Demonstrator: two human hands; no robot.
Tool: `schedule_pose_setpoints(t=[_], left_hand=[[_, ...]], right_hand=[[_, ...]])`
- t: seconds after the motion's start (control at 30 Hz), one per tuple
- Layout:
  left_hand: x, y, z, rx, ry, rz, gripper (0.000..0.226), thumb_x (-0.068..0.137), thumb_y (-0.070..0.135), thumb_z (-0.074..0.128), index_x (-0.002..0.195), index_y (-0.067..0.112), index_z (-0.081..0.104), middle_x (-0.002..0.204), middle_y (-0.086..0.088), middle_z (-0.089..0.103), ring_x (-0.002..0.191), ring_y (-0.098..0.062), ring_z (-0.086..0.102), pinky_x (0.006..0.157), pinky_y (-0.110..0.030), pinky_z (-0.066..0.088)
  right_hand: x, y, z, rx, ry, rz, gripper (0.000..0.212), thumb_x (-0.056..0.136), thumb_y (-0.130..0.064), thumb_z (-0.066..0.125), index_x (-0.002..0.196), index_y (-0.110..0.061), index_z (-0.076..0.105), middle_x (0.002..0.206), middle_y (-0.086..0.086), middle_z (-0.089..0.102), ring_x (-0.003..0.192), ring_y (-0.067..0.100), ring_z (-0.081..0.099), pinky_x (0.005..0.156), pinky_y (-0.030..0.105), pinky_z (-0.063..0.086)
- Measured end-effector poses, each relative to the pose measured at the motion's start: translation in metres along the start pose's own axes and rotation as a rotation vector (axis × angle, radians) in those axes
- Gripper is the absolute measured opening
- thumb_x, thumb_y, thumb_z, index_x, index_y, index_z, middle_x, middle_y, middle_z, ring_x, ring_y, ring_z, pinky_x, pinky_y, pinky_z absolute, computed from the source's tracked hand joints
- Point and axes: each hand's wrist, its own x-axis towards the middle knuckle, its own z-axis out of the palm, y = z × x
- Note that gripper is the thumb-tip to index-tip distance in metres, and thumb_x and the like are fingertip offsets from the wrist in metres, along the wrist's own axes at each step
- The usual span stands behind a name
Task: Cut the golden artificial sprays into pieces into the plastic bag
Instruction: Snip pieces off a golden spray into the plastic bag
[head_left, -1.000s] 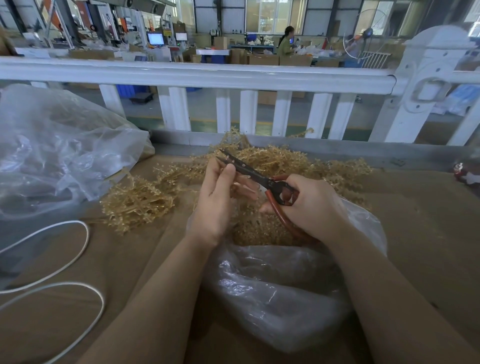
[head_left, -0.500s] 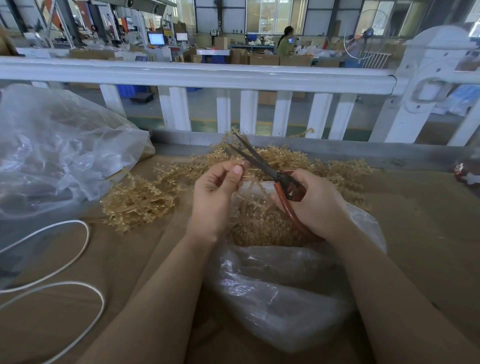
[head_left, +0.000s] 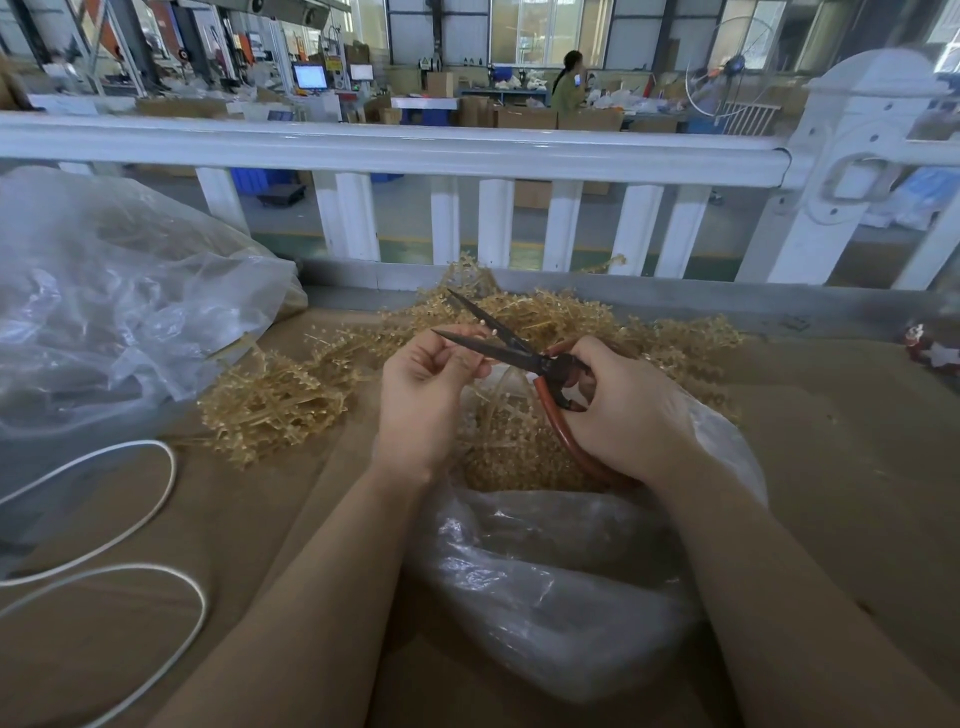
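A heap of golden artificial sprays (head_left: 275, 400) lies across the brown table, reaching back to the fence. My left hand (head_left: 423, 395) pinches a thin golden sprig over the mouth of a clear plastic bag (head_left: 561, 587), which holds cut golden pieces (head_left: 511, 447). My right hand (head_left: 618, 410) grips the red handles of dark-bladed scissors (head_left: 498, 345). The blades stand apart, their tips just above my left fingers.
A large crumpled clear plastic sheet (head_left: 114, 312) fills the left side. A white cord (head_left: 130, 525) loops on the table at the near left. A white fence (head_left: 395, 150) runs along the far edge. A small red object (head_left: 930, 353) lies at the right.
The scissor blades have gone from shut to wide apart. My right hand lifted them slightly, and my left hand shifted the sprig between the blades.
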Motion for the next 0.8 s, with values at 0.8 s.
schedule_pose_setpoints(t=[0.8], left_hand=[[0.0002,-0.0007,0.0006,0.009,-0.058,-0.014,0.009,0.093,-0.006,0.057,0.092,-0.007,0.066,0.074,-0.006,0.068,0.070,-0.010,0.064,0.069,-0.019,0.053]], right_hand=[[0.0022,0.0060,0.0051,0.061,0.017,0.012,0.052,0.070,-0.077,0.036,0.098,-0.038,0.056,0.077,-0.017,0.065,0.072,0.005,0.064,0.056,0.020,0.048]])
